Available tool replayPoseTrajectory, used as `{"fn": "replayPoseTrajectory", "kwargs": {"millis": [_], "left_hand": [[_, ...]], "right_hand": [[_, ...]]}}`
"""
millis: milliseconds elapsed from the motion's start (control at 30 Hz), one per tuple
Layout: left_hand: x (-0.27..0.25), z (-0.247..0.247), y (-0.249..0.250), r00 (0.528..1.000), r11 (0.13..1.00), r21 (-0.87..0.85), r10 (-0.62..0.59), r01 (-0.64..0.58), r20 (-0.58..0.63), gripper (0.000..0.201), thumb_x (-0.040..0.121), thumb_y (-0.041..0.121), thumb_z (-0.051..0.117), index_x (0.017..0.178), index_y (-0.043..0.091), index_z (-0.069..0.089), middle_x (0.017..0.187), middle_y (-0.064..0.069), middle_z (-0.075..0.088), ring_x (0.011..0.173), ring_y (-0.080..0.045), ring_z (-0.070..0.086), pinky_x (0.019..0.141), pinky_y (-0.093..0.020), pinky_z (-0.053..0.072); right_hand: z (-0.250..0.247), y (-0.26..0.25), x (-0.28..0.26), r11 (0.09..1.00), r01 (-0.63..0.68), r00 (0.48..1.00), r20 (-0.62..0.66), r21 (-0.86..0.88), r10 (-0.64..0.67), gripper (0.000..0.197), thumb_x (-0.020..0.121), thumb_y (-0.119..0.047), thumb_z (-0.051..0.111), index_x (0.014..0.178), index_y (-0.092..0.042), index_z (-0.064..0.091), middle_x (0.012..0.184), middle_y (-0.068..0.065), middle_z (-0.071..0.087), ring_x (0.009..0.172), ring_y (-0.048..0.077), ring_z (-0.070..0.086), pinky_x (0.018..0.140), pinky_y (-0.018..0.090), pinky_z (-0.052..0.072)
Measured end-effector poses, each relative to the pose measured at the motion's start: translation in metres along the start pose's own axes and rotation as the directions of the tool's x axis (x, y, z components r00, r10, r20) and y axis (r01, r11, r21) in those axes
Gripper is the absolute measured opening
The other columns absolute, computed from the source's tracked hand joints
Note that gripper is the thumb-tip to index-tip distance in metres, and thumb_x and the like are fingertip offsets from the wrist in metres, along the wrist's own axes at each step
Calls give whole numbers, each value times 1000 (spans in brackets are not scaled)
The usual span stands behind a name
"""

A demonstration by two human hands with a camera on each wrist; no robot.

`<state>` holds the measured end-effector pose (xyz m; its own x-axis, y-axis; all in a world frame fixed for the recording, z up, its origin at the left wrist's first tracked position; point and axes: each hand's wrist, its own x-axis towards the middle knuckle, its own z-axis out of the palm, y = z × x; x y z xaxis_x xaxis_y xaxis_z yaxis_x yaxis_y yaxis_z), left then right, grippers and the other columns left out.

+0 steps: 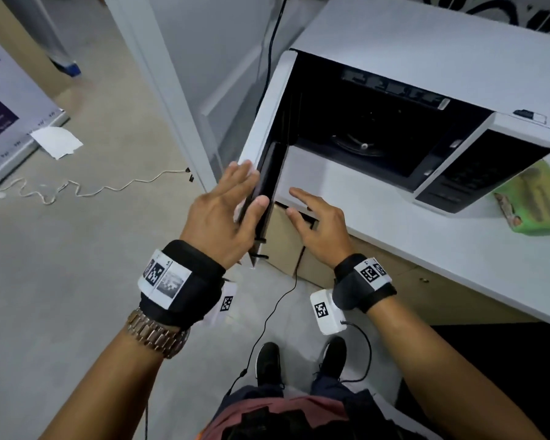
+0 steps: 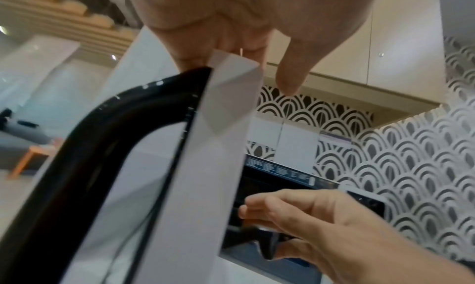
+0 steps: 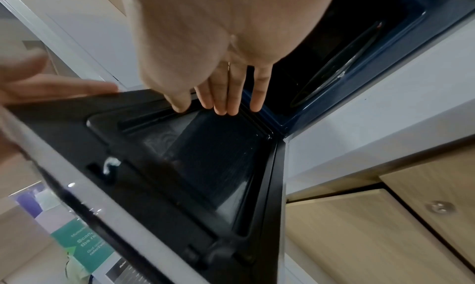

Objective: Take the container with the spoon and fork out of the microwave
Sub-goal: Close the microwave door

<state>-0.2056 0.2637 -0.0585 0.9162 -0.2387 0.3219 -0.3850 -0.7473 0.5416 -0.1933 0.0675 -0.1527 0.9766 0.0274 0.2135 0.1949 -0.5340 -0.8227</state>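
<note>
Microwave (image 1: pixel 426 58) door (image 1: pixel 269 122) is swung wide open. Left hand (image 1: pixel 223 211) is flat on the door's free edge, fingers straight outside and thumb on the inner black side. Right hand (image 1: pixel 318 223) hovers open and relaxed at the desk (image 1: pixel 458 265) edge, holding nothing. Green container (image 1: pixel 534 201) with the cutlery sits on the desk at about 3 o'clock from the microwave, already outside it.

Glossy door (image 1: pixel 269 173) — wood-look cabinet (image 3: pixel 359 237)
</note>
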Motion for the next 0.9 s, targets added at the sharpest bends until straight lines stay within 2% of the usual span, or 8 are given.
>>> {"fn": "replayPoseTrajectory", "kwargs": {"millis": [67,167,267,433,533,633,767,900], "left_hand": [[1,8,11,995,990,-137,47,-36,83,41,98,34,46,136,19,55,149,1,44,143,-8,31,117,-29,32],[8,23,25,966,966,-226,170,-124,197,41,101,32,40,139,21,51,154,3,37,148,-7,19,123,-34,15],[20,45,37,932,948,-231,272,-217,241,45,101,34,35,141,20,48,155,0,35,150,-13,15,124,-38,7],[46,84,55,886,916,-200,391,-348,250,46,99,32,40,143,19,45,155,-2,35,150,-21,15,123,-44,6],[61,103,66,852,894,-133,449,-429,269,51,97,34,45,146,20,40,157,-1,33,150,-23,14,122,-44,3],[72,117,78,837,883,-87,466,-461,286,56,95,35,45,148,19,35,158,-2,30,150,-24,12,122,-47,5],[81,135,93,842,880,-51,467,-472,269,58,96,37,42,150,19,31,159,-3,26,151,-25,9,122,-48,8],[96,152,110,860,882,52,441,-468,256,59,97,41,41,151,22,27,159,-2,25,150,-24,10,122,-46,4]], "right_hand": [[-8,1,-12,1000,-3,1000,-8,5,3,40,96,-29,61,133,-13,61,135,2,63,127,10,56,110,19,40],[-21,9,-27,998,-30,999,-32,54,32,37,100,-27,54,133,-10,61,132,5,65,123,13,60,108,29,47],[-38,18,-40,978,-110,990,-68,174,124,52,103,-48,33,132,-15,61,129,2,67,121,8,61,105,26,48],[-70,31,-52,962,-83,968,-207,261,140,62,94,-69,26,109,-22,64,94,-1,71,86,7,65,76,27,52],[-88,40,-49,976,-48,970,-225,212,97,71,83,-76,42,127,-22,59,117,-3,64,108,8,62,89,24,52],[-106,48,-48,977,-85,957,-257,195,135,66,79,-69,57,123,-20,62,123,0,63,117,12,60,98,32,51],[-128,53,-47,990,-74,937,-332,118,110,55,87,-58,57,127,-20,62,122,-14,61,121,9,55,103,25,45],[-148,57,-41,995,-74,906,-412,69,96,38,92,-34,65,124,-14,62,119,-3,66,115,13,59,99,37,50]]}}
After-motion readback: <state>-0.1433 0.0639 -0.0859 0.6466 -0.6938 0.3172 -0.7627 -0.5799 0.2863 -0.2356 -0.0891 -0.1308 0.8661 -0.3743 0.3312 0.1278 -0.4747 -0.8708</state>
